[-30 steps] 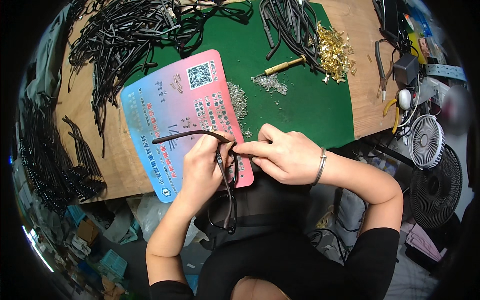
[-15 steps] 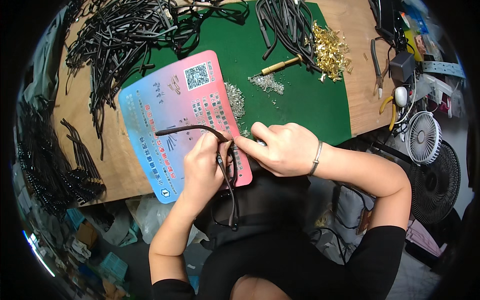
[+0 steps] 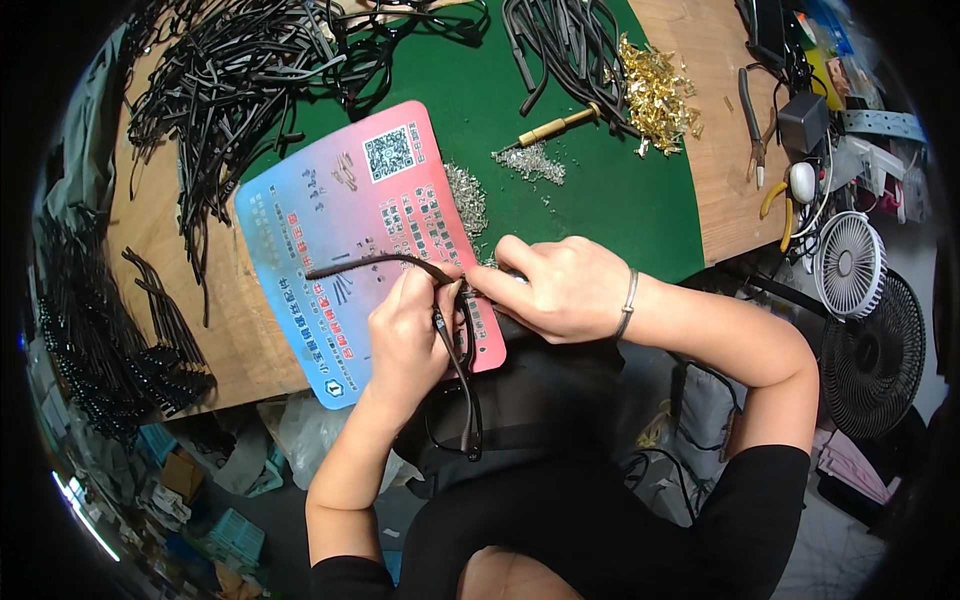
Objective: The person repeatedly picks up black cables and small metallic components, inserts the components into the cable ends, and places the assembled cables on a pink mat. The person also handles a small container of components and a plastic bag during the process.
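Note:
My left hand (image 3: 408,318) is closed around a dark eyeglass frame (image 3: 468,385). One temple arm (image 3: 372,263) reaches left over the printed mat, and the rim hangs toward my lap. My right hand (image 3: 568,290) is curled close by, its fingertips meeting the frame at the hinge end. A small shiny bit of something (image 3: 516,276) peeks out between the right fingers; its kind is hidden. Beneath the hands lies a pink and blue mat (image 3: 290,230) with little screws and metal pins on it. A pile of tiny silver parts (image 3: 466,200) borders the mat's right side.
A brass-coloured screwdriver (image 3: 556,128) lies on the green sheet (image 3: 630,220) near golden pieces (image 3: 655,95) and dark temple arms (image 3: 570,50). More temple arms (image 3: 240,90) are heaped far left. Pliers (image 3: 755,130) and a white fan (image 3: 848,265) are at the right.
The hands keep nearly the same hold on the eyeglass frame. The right hand has shifted very slightly up and left, and the whole view has moved a little.

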The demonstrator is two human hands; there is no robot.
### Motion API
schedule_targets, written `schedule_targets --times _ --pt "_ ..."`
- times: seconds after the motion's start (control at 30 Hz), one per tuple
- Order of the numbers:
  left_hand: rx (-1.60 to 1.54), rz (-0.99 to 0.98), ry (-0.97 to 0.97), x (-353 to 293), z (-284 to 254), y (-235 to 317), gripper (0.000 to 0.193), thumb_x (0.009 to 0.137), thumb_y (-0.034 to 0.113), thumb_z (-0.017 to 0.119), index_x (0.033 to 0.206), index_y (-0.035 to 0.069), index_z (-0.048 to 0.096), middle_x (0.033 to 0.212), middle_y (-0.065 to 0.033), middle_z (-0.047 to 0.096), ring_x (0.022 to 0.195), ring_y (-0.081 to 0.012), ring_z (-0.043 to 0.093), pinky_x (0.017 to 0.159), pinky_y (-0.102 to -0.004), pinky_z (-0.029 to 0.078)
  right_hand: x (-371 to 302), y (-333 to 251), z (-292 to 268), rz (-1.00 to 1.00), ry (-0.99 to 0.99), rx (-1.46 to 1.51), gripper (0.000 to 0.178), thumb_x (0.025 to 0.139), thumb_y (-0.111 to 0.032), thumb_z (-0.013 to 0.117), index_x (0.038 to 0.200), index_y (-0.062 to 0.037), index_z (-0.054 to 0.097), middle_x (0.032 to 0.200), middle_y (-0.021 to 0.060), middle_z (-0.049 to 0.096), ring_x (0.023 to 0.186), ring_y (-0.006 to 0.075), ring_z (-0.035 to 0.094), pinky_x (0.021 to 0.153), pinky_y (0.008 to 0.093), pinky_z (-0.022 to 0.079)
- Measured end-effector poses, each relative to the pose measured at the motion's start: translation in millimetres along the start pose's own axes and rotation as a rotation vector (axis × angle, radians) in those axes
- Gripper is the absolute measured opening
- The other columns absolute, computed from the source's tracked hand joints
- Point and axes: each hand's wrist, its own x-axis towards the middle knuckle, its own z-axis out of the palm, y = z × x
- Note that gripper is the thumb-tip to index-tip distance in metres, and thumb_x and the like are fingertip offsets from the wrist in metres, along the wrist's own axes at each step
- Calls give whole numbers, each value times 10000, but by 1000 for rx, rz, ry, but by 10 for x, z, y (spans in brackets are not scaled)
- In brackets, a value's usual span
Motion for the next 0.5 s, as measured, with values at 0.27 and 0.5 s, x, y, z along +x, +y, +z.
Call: schedule_targets --times 0.27,0.5 --pt "155 189 379 270 -47 28 165 803 -88 564 952 -22 591 776 -132 596 687 -231 616 594 -312 483 -173 -73 -50 143 27 -30 370 787 -259 615 1103 -94 518 840 111 481 557 221 599 429 319 483" --pt "-126 33 204 73 -293 17 336 956 87 430 1277 -5 457 1119 -134 556 817 -144 622 699 -238 517 -271 -147 -226 298 -12 76 425 780 -199 627 1167 -99 485 917 126 459 640 245 600 508 345 509"
